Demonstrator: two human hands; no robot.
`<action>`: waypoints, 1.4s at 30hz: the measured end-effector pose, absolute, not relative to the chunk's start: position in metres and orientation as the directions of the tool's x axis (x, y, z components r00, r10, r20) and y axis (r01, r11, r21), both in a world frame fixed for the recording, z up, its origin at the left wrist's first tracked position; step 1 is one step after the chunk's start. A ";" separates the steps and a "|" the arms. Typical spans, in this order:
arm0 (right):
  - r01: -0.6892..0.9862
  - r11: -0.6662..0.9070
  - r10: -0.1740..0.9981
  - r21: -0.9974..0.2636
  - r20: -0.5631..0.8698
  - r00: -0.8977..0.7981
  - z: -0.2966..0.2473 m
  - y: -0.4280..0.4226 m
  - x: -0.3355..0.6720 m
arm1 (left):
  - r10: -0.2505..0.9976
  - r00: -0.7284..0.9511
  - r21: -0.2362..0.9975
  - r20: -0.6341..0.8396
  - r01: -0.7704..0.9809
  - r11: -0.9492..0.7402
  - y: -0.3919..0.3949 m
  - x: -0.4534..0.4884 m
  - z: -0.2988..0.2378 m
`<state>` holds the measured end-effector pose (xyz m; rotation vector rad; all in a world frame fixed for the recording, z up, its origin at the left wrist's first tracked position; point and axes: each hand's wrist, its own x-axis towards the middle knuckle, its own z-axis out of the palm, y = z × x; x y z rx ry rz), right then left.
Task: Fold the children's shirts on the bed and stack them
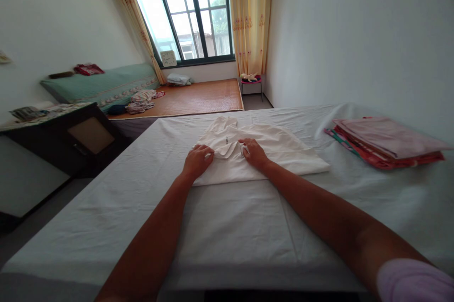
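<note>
While both hands sit close together on the white garment (283, 153), the left hand (197, 161) has its fingers curled shut on a fold at the cloth's left edge, and the right hand (254, 153) pinches a small tuck of the same cloth just beside it. The garment lies flat on the bed sheet (227, 226), under and beyond the knuckles, its long axis crosswise; most of it spreads out past the right hand, the nearer one, toward the stack of folded clothes (386, 143), which sits well apart
</note>
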<state>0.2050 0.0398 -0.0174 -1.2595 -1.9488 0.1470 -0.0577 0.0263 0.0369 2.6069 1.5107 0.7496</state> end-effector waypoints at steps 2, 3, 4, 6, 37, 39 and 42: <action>0.720 0.497 0.810 -0.484 0.556 -0.185 -0.017 0.039 0.206 | 0.836 0.246 0.371 0.491 0.809 -0.457 0.032 -0.058 0.035; 0.720 0.496 0.810 -0.486 0.558 -0.182 -0.017 0.039 0.206 | 0.839 0.200 0.432 0.507 0.783 -0.447 0.033 -0.059 0.036; 0.721 0.491 0.811 -0.488 0.558 -0.175 -0.017 0.039 0.206 | 0.843 0.191 0.484 0.502 0.746 -0.457 0.033 -0.059 0.037; 0.726 0.480 0.816 -0.494 0.555 -0.162 -0.017 0.040 0.207 | 0.842 0.270 0.541 0.468 0.665 -0.514 0.030 -0.060 0.040; 0.721 0.603 0.773 -0.340 0.474 -0.422 0.004 0.020 0.189 | 0.806 0.366 0.247 0.465 0.821 -0.515 0.030 -0.055 0.028; 0.720 0.643 0.755 -0.261 0.374 -0.539 0.002 0.013 0.183 | 0.811 0.486 0.190 0.327 0.806 -0.560 0.026 -0.039 0.018; 0.737 0.637 0.769 -0.227 0.258 -0.585 -0.002 0.009 0.180 | 0.850 0.503 0.136 0.157 0.842 -0.523 0.023 -0.030 0.003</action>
